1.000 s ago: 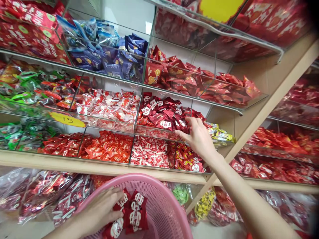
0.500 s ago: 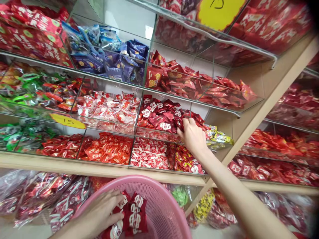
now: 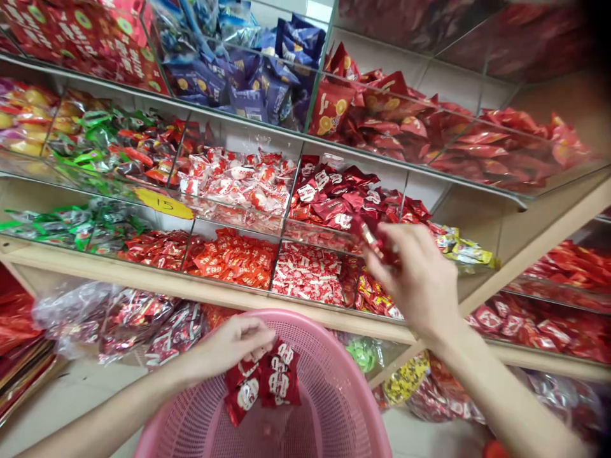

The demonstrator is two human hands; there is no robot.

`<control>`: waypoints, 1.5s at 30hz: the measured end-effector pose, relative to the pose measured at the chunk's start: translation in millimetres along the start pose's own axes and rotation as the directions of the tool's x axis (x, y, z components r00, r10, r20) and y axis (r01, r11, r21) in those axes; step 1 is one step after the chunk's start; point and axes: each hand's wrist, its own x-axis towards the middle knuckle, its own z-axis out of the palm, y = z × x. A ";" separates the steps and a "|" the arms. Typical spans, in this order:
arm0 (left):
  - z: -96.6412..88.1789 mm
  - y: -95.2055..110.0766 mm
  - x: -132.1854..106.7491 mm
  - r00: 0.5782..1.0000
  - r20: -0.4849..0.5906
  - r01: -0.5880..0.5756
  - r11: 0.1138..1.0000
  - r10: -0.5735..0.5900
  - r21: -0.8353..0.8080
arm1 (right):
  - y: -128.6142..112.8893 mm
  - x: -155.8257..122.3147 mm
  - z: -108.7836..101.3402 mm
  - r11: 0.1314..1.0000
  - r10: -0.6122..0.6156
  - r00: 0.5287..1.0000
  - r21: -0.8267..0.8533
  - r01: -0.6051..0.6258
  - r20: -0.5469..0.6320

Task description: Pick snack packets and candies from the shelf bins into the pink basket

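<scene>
My right hand (image 3: 417, 277) is closed around a dark red candy packet (image 3: 367, 238), blurred by motion, just in front of the shelf. Behind it, a glass-fronted compartment holds a pile of dark red candy packets (image 3: 334, 200) with white labels. Lower down, my left hand (image 3: 238, 346) pinches several packets of the same kind (image 3: 279, 380), which hang from its fingers above the inside of a pink plastic basket (image 3: 377, 413). My left fingertips are partly hidden by the packets and by each other.
Glass dividers split the wooden shelf (image 3: 229, 289) into compartments of wrapped sweets, with blue bags (image 3: 248, 83) and red bags (image 3: 377, 105) above. A yellow price tag (image 3: 165, 203) reads 15. Bagged sweets (image 3: 138, 318) lie beneath, and a wooden upright (image 3: 539, 245) slants at right.
My right hand has come away from the dark red pile with a packet in its fingers. My left hand still holds its packets over the basket. The view has shifted.
</scene>
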 end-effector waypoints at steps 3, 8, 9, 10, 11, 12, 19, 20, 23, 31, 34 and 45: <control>7.5 21.8 2.8 0.986 0.156 0.136 0.828 -0.059 -0.544 | -39.8 -31.9 9.5 0.964 -0.252 0.961 0.124 0.237 0.115; 21.9 29.6 1.4 0.963 0.261 0.241 0.632 -0.063 -0.736 | -85.5 -75.2 34.3 0.868 -0.478 0.843 0.281 0.410 0.246; 24.1 26.7 0.8 0.967 0.242 0.240 0.636 -0.086 -0.734 | -88.8 -80.3 37.5 0.867 -0.475 0.836 0.309 0.392 0.274; 25.7 22.9 0.0 0.970 0.215 0.236 0.639 -0.111 -0.732 | -90.5 -84.5 39.8 0.865 -0.473 0.828 0.338 0.371 0.301; 26.8 18.9 -0.7 0.973 0.186 0.228 0.643 -0.134 -0.731 | -91.0 -87.9 41.2 0.863 -0.469 0.822 0.367 0.347 0.323; 27.4 14.9 -1.5 0.976 0.158 0.220 0.646 -0.152 -0.731 | -90.5 -90.5 41.6 0.863 -0.457 0.819 0.395 0.314 0.347; 27.7 2.2 -6.0 0.986 0.030 0.132 0.659 -0.164 -0.741 | -82.7 -93.6 34.3 0.748 -0.295 0.748 0.631 -0.206 0.595; 28.1 1.6 -6.4 0.987 0.018 0.123 0.662 -0.162 -0.739 | -82.5 -93.0 34.5 0.723 -0.270 0.743 0.639 -0.263 0.612; 29.3 -0.4 -7.7 0.986 -0.006 0.110 0.677 -0.167 -0.728 | -83.9 -92.0 37.7 0.668 -0.231 0.745 0.659 -0.347 0.626; 28.7 0.6 -12.4 0.993 -0.013 0.074 0.684 -0.120 -0.725 | -88.4 -93.9 41.4 0.626 -0.210 0.758 0.680 -0.380 0.617; 26.6 1.0 -12.0 0.983 -0.007 0.117 0.649 -0.186 -0.752 | -82.9 -94.1 42.0 0.618 -0.189 0.784 0.692 -0.373 0.591; 25.4 7.8 -5.3 0.981 0.071 0.163 0.566 -0.182 -0.808 | -74.5 -74.7 47.4 0.582 -0.036 0.838 0.693 -0.425 0.544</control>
